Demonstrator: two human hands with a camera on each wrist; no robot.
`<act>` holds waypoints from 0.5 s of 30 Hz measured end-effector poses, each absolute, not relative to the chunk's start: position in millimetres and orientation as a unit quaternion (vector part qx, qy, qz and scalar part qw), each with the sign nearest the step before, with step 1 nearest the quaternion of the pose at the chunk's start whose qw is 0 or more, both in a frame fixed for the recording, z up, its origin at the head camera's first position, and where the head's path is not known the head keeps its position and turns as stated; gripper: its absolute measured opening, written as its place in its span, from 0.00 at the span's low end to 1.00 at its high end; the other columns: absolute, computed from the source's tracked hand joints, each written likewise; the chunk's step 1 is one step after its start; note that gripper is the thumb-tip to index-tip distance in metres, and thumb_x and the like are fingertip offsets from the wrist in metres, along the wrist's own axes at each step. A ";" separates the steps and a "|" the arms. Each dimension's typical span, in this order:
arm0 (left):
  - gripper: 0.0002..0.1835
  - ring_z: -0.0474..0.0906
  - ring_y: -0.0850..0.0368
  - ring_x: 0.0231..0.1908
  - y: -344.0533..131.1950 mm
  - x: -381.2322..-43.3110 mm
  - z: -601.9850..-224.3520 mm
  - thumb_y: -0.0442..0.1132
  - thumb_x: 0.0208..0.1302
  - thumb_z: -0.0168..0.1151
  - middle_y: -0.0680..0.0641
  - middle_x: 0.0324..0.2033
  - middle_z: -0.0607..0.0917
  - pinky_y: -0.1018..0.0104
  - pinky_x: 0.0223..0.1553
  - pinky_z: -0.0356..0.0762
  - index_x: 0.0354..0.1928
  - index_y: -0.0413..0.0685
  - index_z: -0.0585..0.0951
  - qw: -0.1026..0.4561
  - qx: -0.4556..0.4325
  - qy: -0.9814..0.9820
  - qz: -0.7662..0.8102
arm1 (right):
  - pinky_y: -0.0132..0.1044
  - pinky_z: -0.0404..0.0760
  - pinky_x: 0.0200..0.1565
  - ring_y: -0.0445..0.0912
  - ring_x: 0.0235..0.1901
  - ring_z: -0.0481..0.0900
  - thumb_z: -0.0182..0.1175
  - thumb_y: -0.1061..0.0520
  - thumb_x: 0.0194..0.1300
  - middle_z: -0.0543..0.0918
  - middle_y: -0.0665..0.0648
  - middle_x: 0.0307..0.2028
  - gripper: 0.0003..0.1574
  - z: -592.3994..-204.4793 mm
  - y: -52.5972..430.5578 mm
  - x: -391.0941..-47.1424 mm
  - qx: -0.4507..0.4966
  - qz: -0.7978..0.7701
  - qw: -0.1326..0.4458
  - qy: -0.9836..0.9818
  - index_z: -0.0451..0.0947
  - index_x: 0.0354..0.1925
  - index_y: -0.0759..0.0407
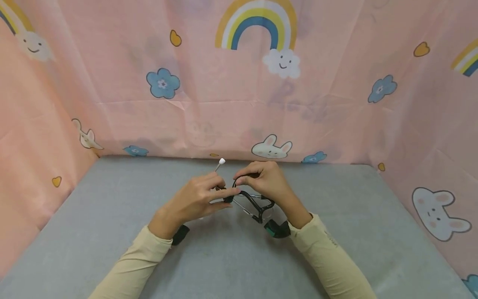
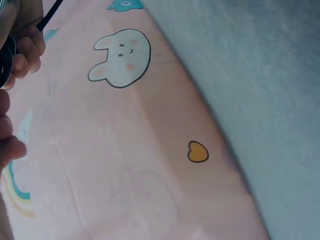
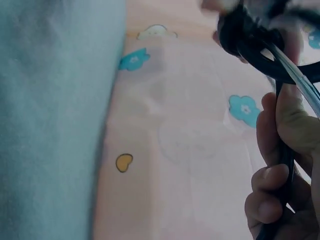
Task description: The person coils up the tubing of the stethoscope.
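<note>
Between both hands, above the grey table, is a stethoscope with black tubing (image 1: 257, 204), silver metal tubes (image 1: 242, 206) and a white ear tip (image 1: 222, 161) sticking up behind the left hand. My left hand (image 1: 199, 197) holds it at its left part, index finger extended across the black tubing. My right hand (image 1: 267, 180) pinches a length of black tubing between thumb and fingers. In the right wrist view that hand's fingers (image 3: 270, 207) curl round the tube, below a black loop (image 3: 265, 62) and a silver tube (image 3: 300, 82). The left wrist view catches only fingertips and some black tubing (image 2: 6, 60).
A grey-covered table (image 1: 112, 199) lies under the hands. Pink cloth (image 1: 201, 83) printed with rainbows, rabbits and flowers rises behind it and along both sides. Dark blocks sit at the left wrist (image 1: 181, 235) and right wrist (image 1: 277, 229).
</note>
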State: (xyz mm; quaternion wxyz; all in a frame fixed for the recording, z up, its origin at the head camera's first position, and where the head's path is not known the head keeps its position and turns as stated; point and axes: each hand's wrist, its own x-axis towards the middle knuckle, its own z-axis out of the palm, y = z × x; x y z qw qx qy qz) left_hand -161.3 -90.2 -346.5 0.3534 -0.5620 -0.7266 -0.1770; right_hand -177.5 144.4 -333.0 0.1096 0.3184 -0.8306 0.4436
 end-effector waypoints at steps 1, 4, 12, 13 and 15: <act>0.23 0.71 0.63 0.28 -90.4 -161.7 -346.3 0.44 0.49 0.79 0.53 0.30 0.79 0.72 0.30 0.73 0.50 0.54 0.87 0.357 -0.562 -0.726 -0.174 | 0.31 0.76 0.28 0.39 0.26 0.77 0.73 0.54 0.56 0.88 0.48 0.31 0.05 -332.7 143.8 -177.0 0.314 0.446 0.103 -0.832 0.91 0.35 0.49; 0.21 0.71 0.63 0.29 -91.6 -162.8 -345.9 0.41 0.51 0.79 0.53 0.30 0.80 0.72 0.30 0.73 0.49 0.52 0.88 0.353 -0.563 -0.724 -0.186 | 0.32 0.79 0.31 0.40 0.28 0.78 0.72 0.54 0.58 0.88 0.50 0.33 0.06 -331.1 143.5 -177.2 0.307 0.451 0.079 -0.834 0.90 0.36 0.51; 0.21 0.72 0.63 0.28 -92.6 -166.1 -347.4 0.40 0.49 0.79 0.52 0.30 0.80 0.73 0.30 0.72 0.49 0.49 0.88 0.344 -0.565 -0.723 -0.202 | 0.37 0.81 0.40 0.47 0.36 0.82 0.65 0.54 0.66 0.86 0.54 0.40 0.13 -331.3 151.7 -186.4 0.295 0.440 0.018 -0.848 0.84 0.49 0.53; 0.21 0.72 0.63 0.28 -92.3 -166.0 -348.0 0.40 0.50 0.79 0.52 0.30 0.80 0.73 0.30 0.72 0.49 0.49 0.88 0.341 -0.563 -0.725 -0.203 | 0.37 0.80 0.40 0.48 0.35 0.81 0.64 0.55 0.66 0.85 0.54 0.39 0.14 -331.4 152.4 -186.9 0.296 0.441 0.015 -0.847 0.83 0.51 0.53; 0.21 0.72 0.63 0.28 -91.7 -165.6 -349.3 0.40 0.51 0.79 0.52 0.29 0.80 0.73 0.30 0.72 0.49 0.49 0.88 0.340 -0.560 -0.727 -0.205 | 0.36 0.78 0.39 0.50 0.35 0.80 0.63 0.56 0.67 0.84 0.56 0.39 0.16 -332.1 153.7 -188.1 0.297 0.447 0.012 -0.843 0.80 0.53 0.54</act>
